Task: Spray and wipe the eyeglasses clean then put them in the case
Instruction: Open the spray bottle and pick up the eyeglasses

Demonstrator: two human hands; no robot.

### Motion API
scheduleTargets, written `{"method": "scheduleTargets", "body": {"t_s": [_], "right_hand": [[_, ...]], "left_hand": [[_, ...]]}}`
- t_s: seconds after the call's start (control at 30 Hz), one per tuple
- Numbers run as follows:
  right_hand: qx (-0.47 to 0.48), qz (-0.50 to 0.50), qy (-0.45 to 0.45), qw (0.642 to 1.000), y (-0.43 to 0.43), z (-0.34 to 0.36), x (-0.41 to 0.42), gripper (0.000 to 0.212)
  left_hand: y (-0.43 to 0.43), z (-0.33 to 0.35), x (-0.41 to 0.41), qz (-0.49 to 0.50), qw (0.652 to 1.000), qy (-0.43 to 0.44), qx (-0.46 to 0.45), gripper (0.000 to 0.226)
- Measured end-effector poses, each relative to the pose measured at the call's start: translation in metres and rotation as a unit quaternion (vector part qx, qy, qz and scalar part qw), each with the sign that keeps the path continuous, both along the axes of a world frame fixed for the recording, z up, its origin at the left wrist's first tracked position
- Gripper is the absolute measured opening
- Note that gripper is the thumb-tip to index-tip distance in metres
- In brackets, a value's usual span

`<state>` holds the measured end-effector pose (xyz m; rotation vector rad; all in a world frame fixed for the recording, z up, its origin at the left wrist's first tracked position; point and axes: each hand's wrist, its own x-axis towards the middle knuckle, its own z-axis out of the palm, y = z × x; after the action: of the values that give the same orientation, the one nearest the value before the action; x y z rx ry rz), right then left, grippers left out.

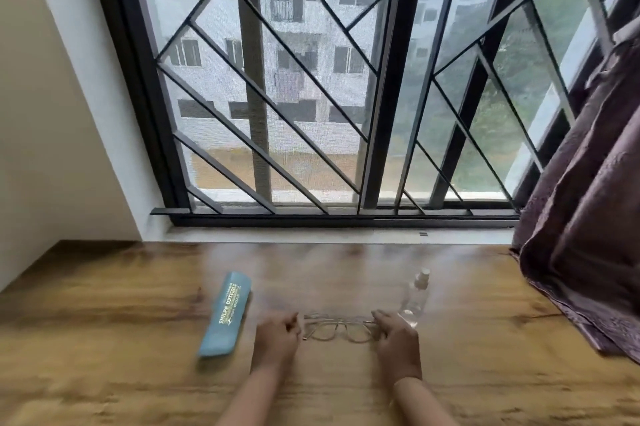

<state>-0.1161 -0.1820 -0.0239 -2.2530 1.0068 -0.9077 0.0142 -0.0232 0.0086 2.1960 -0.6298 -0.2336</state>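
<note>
Though blurred, thin wire-rimmed eyeglasses point(337, 329) on grained wood point(121, 339); left hand point(277, 339), right hand point(398, 339) curled at their ends, grasp unclear

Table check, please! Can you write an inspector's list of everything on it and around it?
Surface: wooden table, brown grain, picture a bit blurred.
Job's things: eyeglasses lie on the table between the hands; blue case lies closed to their left; clear spray bottle stands just behind the right hand. No wiping cloth seen.
Clutter: nothing seen.
Hands: left hand is at the glasses' left end with fingers curled; right hand is at their right end. Too blurred to tell if either grips.
Cables: nothing seen.
Surroundings: barred window behind the table, purple curtain draped onto its right side, pale wall on the left.
</note>
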Motion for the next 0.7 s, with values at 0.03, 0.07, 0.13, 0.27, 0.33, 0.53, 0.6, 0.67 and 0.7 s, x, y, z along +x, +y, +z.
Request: {"method": "scheduleTargets", "body": {"t_s": [0.03, 0.07, 0.13, 0.27, 0.33, 0.53, 0.6, 0.67, 0.7], "right_hand": [[0.020, 0.002, 0.008, 1.000, -0.001, 0.001, 0.001, 0.030], [0.041, 0.003, 0.024, 0.999, 0.000, 0.001, 0.004, 0.029], [0.056, 0.014, 0.053, 0.997, 0.001, 0.004, 0.002, 0.030], [0.066, 0.022, 0.047, 0.996, 0.004, 0.009, 0.004, 0.030], [0.105, 0.009, 0.013, 0.994, 0.002, 0.013, 0.006, 0.029], [0.375, -0.019, -0.158, 0.913, 0.005, 0.029, 0.014, 0.019], [0.492, 0.003, -0.226, 0.841, 0.012, 0.034, 0.018, 0.023], [0.589, 0.033, -0.270, 0.761, 0.022, 0.039, 0.021, 0.031], [0.622, 0.043, -0.283, 0.729, 0.027, 0.042, 0.022, 0.031]], "left_hand": [[-0.001, 0.002, 0.001, -0.012, 1.000, 0.013, -0.009, 0.019], [-0.001, 0.002, 0.003, -0.026, 0.999, 0.024, -0.008, 0.023], [-0.004, 0.003, 0.004, -0.046, 0.998, 0.032, -0.001, 0.029], [-0.007, -0.006, 0.008, -0.004, 0.998, 0.053, -0.024, 0.029], [-0.008, -0.007, 0.011, 0.039, 0.992, 0.110, -0.053, 0.026], [-0.013, 0.006, 0.011, 0.048, 0.861, 0.393, -0.319, 0.022], [-0.021, 0.012, 0.000, 0.033, 0.861, 0.397, -0.317, 0.022], [-0.031, 0.018, -0.016, 0.009, 0.889, 0.346, -0.301, 0.022], [-0.035, 0.022, -0.023, 0.007, 0.896, 0.326, -0.302, 0.021]]}}
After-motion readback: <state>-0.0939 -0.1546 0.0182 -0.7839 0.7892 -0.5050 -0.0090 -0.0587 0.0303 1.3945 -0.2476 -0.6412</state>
